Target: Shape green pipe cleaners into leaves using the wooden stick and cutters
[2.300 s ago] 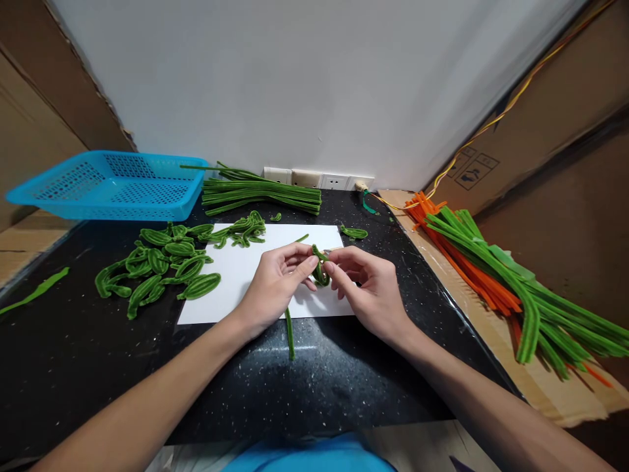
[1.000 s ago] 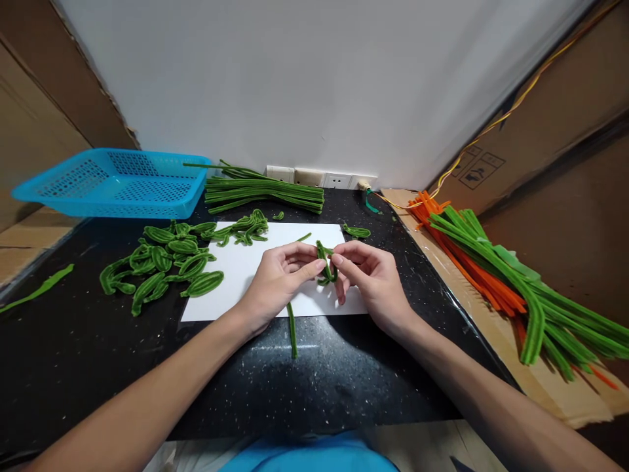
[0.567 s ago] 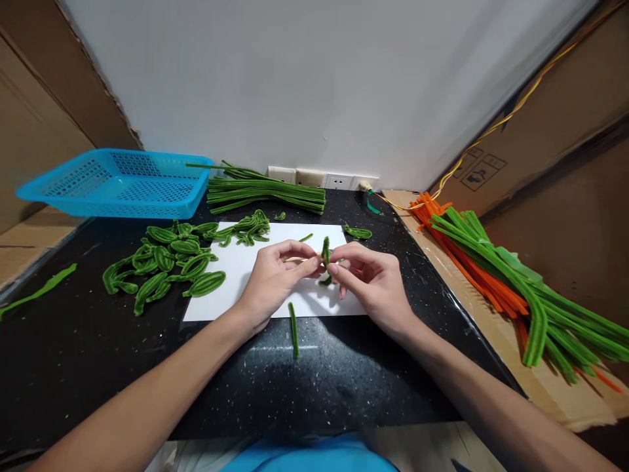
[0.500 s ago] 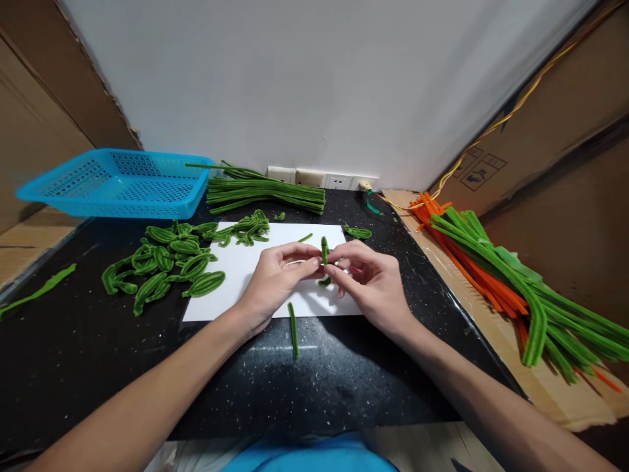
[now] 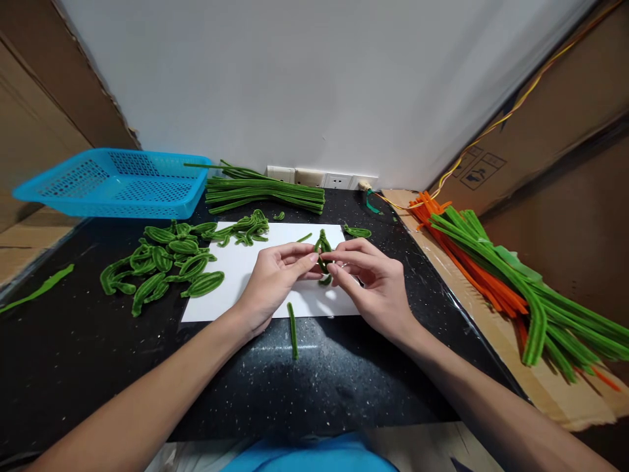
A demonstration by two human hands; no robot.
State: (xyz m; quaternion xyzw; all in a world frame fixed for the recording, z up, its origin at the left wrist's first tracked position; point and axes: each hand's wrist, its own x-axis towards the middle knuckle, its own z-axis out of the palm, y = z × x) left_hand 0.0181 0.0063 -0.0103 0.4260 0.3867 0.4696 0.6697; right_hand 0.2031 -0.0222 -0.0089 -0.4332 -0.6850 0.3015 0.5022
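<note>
Between my hands, above a white sheet of paper [image 5: 236, 282], is a green pipe cleaner [image 5: 322, 237] bent into a narrow loop with a pointed top. My left hand [image 5: 278, 278] pinches its left side between thumb and fingers. On the other side, my right hand [image 5: 376, 278] grips it with thumb and forefinger; its lower part is partly hidden by the fingers. A short straight green piece [image 5: 293, 331] lies across the paper's near edge. Another short green piece [image 5: 304, 237] rests on the paper behind my hands.
Left of the paper is a pile of green leaf-shaped loops [image 5: 184, 247]. Behind stand a blue basket [image 5: 187, 208] and a bundle of long green pipe cleaners [image 5: 265, 193]. Orange stems [image 5: 472, 272] and green stems [image 5: 565, 314] lie on cardboard at right. Wall sockets [image 5: 339, 181] line the back.
The pipe cleaner between my hands has opened from a closed, narrow strip into a visible loop. My right hand has shifted slightly to the right.
</note>
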